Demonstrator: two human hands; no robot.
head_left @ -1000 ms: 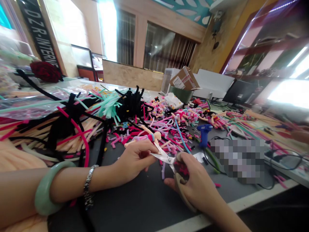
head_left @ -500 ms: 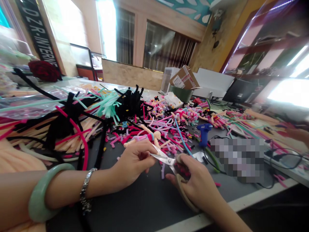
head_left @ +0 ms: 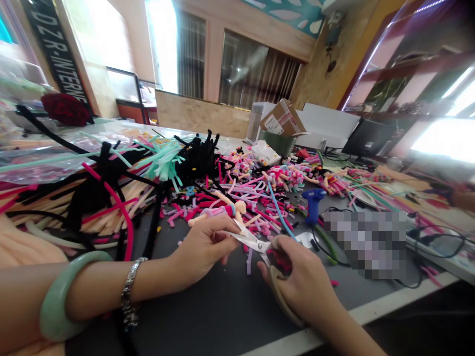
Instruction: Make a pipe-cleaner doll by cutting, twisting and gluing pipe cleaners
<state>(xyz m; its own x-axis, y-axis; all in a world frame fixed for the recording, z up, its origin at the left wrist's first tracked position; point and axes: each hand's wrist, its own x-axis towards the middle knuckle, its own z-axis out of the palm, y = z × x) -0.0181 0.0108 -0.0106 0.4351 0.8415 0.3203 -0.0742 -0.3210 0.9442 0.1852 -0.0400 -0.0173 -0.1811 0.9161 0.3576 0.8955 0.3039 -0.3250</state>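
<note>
My right hand point(head_left: 300, 279) grips a pair of scissors point(head_left: 252, 242) with beige handles, and a dark red fuzzy piece point(head_left: 278, 259) shows at the handle loop. The steel blades reach toward my left hand point(head_left: 202, 252), whose fingers are closed at their tips. What those fingers pinch is hidden. Just beyond them lies a small pipe-cleaner doll point(head_left: 218, 211) in peach, pink and purple. A jade bangle point(head_left: 63, 296) and a silver bracelet point(head_left: 129, 291) circle my left wrist.
Heaps of cut pipe cleaners point(head_left: 252, 185) cover the dark grey table point(head_left: 208, 311), with black and teal bunches point(head_left: 198, 160) behind. A blue glue gun point(head_left: 313, 205) and its cord stand to the right. A blurred patch point(head_left: 365, 244) hides part of the table. Another person's hand point(head_left: 463, 199) is at the right edge.
The whole view has drifted slightly. My hands stay together at the scissors, with the blade tips and my left hand a little further left.
</note>
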